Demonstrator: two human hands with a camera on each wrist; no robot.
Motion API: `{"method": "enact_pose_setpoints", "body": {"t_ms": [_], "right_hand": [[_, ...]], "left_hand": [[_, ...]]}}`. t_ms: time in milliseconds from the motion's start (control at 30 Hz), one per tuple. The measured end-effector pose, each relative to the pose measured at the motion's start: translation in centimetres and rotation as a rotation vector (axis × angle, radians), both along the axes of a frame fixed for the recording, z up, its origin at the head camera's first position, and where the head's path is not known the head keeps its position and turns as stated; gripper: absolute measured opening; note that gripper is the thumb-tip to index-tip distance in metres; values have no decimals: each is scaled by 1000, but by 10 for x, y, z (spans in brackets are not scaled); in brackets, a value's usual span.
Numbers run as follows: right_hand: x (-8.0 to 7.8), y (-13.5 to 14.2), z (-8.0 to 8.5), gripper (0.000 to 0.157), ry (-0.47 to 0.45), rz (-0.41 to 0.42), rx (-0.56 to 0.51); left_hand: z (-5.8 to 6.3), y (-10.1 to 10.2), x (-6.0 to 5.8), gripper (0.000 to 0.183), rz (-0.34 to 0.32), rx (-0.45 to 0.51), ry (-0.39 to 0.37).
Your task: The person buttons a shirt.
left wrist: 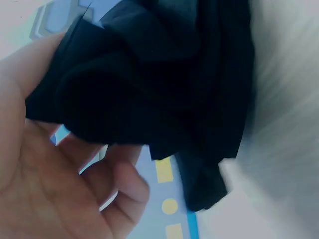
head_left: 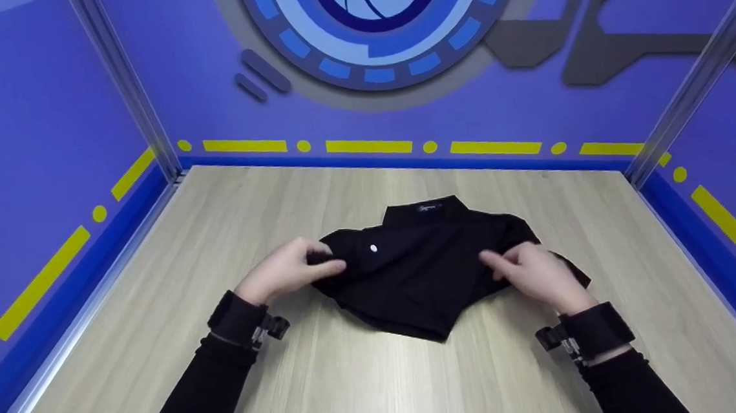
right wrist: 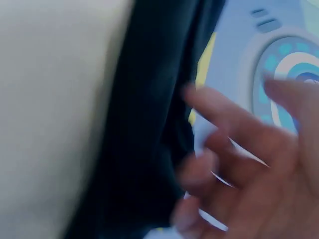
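Observation:
A black collared shirt [head_left: 424, 267] lies partly folded on the table, its collar with a small label at the far side and a small white mark near its left shoulder. At the shirt's left edge my left hand [head_left: 288, 269] pinches the cloth between thumb and fingers. The left wrist view shows that black cloth [left wrist: 139, 94] bunched and lifted by the hand [left wrist: 55, 184]. My right hand [head_left: 541, 275] is over the shirt's right side. Seen from the right wrist, its fingers are spread beside the cloth [right wrist: 144, 114], blurred, with nothing between thumb and fingers.
The light wood table [head_left: 212, 204] carries the shirt near its middle. Blue printed panels [head_left: 375, 122] with yellow marks stand behind and on both sides, joined by metal corner posts [head_left: 133, 87]. Each wrist bears a black strap [head_left: 236, 319] with a small camera.

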State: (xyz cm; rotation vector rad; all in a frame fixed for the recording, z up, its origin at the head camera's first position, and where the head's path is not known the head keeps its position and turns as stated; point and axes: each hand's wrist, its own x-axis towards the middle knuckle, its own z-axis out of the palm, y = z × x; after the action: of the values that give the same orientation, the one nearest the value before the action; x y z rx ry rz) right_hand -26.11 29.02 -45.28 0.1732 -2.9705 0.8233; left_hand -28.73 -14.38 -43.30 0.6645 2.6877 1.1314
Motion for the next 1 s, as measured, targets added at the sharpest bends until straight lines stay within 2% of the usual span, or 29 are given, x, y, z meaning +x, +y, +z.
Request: {"method": "enact_pose_setpoints", "body": {"t_ms": [67, 133, 267, 367, 433, 533, 600, 700, 767, 833, 933, 1000], "right_hand": [[3, -9, -3, 58, -122, 52, -10], [4, -18, -8, 54, -169, 97, -26], [4, -32, -18, 38, -176, 151, -73], [2, -37, -23, 31, -156, 149, -160], [0, -39, -22, 29, -157, 146, -284], [-1, -36, -16, 24, -197, 118, -585], [-3, -31, -11, 22, -216, 75, -767], [-5, -19, -5, 19, -222, -22, -916], [-7, -8, -5, 19, -221, -92, -925], [-9, 2, -7, 27, -261, -131, -914], [-12, 14, -14, 50, -362, -142, -830], [-12, 16, -20, 60, -442, -124, -784]], "left_hand": [[-4, 5, 4, 35, -61, 0, -23], [-8, 12, 7, 30, -124, -16, -26], [-12, 27, 17, 22, -247, -77, 19], [-12, 40, 26, 23, -305, -114, 57], [-10, 48, 32, 21, -328, -132, 76], [-8, 58, 40, 20, -366, -144, 103], [-7, 63, 45, 21, -405, -135, 93], [-6, 67, 46, 24, -451, -97, 77], [-5, 67, 43, 23, -430, -61, 78], [-6, 63, 37, 19, -347, -1, 103], [-11, 52, 25, 16, -150, 73, 131], [-16, 43, 19, 25, -2, 52, 137]]}}
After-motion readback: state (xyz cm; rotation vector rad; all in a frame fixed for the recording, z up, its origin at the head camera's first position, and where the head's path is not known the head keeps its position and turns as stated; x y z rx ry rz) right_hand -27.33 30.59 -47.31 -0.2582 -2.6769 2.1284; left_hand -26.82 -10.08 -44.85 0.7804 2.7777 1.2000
